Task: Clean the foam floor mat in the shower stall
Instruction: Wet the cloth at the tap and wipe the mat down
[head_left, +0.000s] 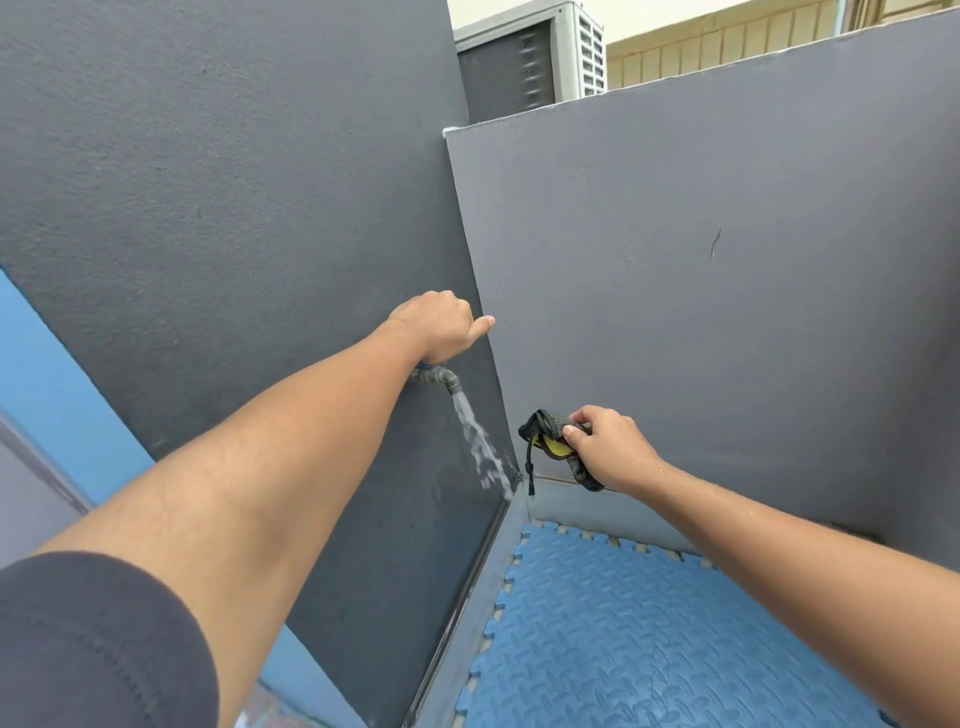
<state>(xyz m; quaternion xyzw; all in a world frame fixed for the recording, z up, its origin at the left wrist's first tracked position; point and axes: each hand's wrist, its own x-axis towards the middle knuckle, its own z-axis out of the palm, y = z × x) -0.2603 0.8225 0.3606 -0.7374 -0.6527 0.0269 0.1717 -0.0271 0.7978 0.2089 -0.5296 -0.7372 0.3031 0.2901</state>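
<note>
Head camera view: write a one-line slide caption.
Left hand on the grey metal wall tap with water running, right hand holding a dark mesh scrubbing sponge above the blue interlocking foam mat.

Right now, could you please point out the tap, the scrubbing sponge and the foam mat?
tap (445, 379): head view, metal spout.
scrubbing sponge (554, 446): head view, yellow patch.
foam mat (649, 634): head view, bare blue surface.

Even, diffuse daylight enters from above the walls (727, 234); the top right is bright, nearly overexposed. Shadows are soft and faint. No glare. Wide-angle distortion bends straight wall edges toward the frame borders. The falling water (480, 447) shows motion blur; everything else is sharp.
</note>
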